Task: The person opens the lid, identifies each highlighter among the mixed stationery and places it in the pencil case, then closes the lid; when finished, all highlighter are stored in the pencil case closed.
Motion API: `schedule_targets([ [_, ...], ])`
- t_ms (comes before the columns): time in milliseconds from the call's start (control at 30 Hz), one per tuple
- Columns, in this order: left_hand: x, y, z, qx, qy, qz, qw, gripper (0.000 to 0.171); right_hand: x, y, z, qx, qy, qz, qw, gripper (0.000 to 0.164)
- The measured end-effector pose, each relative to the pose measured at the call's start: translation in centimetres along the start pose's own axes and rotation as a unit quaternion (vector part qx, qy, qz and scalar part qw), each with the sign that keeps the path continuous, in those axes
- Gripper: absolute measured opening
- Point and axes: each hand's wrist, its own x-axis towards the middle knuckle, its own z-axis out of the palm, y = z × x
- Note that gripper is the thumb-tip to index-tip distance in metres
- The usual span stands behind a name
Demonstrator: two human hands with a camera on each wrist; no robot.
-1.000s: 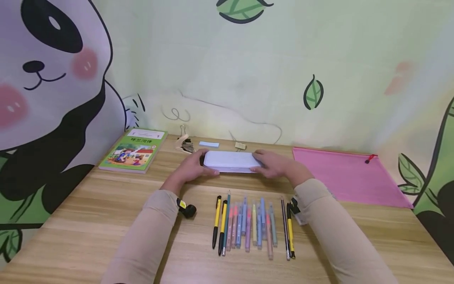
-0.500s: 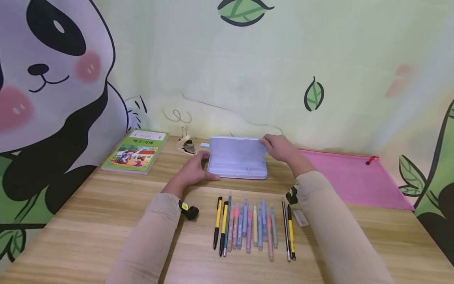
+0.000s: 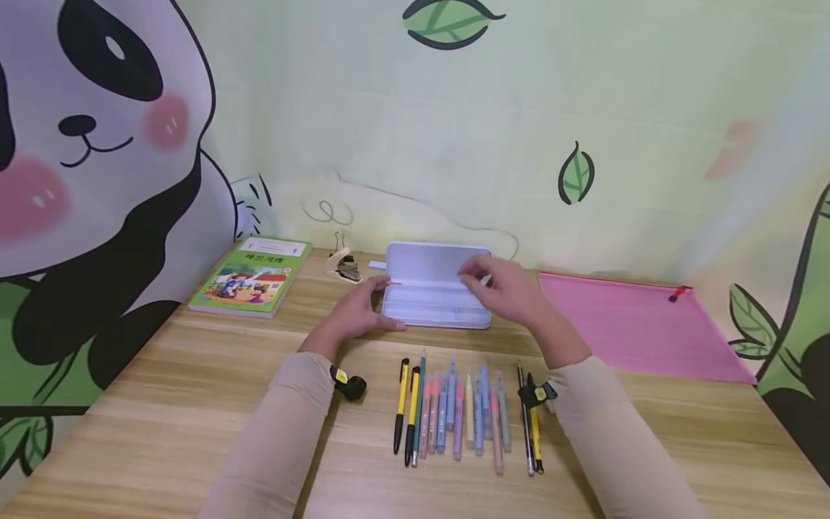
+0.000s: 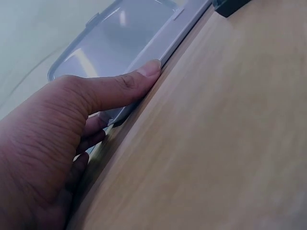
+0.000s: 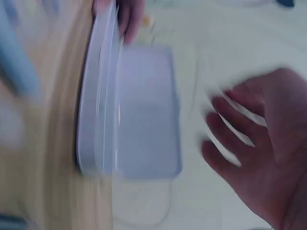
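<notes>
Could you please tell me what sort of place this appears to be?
Probably a study desk, perhaps in a child's room: a wooden table bears pens and pencils and an open case, before a wall showing a cartoon panda.

right hand (image 5: 261,136) blurred, apart from open pale case (image 5: 144,110); left hand (image 5: 130,19) at case's end

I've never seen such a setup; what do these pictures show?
There is no machine: a person works bare-handed. The wide picture is from a camera worn on the head; the two close ones come from a small camera on each wrist. The left hand holds the left end of an open case; the right hand hangs apart from the raised lid and holds nothing. On the wooden table, pens and pencils lie nearer the person, with a book to the left and a pink pouch to the right.
</notes>
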Motion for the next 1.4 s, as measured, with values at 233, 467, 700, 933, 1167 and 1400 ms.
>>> schedule_targets([
  [233,-0.4,0.5,-0.4,-0.007,-0.007,0.005,0.9999,0.114,-2.7,-3.3,3.8,0.046,-0.278,-0.091,0.955,0.017],
  [467,-0.6,0.5,-0.2,-0.003,-0.010,-0.007,0.9999,0.114,-3.4,-3.4,6.1,0.003,-0.312,-0.104,0.944,0.012],
  [700,-0.7,0.7,-0.2,-0.014,-0.005,-0.009,0.9999,0.116,-3.6,-3.8,6.2,-0.034,-0.300,-0.125,0.945,0.014],
  [933,-0.7,0.4,-0.1,-0.013,-0.006,-0.019,0.9997,0.114,-3.6,-5.5,6.2,-0.085,-0.301,-0.154,0.937,0.018],
  [1167,-0.7,0.3,0.0,-0.007,-0.003,-0.017,0.9998,0.112,-3.8,-6.1,6.7,-0.145,-0.288,-0.176,0.930,0.014],
  [1400,-0.8,0.6,-0.1,-0.014,-0.005,-0.022,0.9996,0.112,-3.6,-5.9,6.4,-0.129,-0.297,-0.194,0.926,0.012],
])
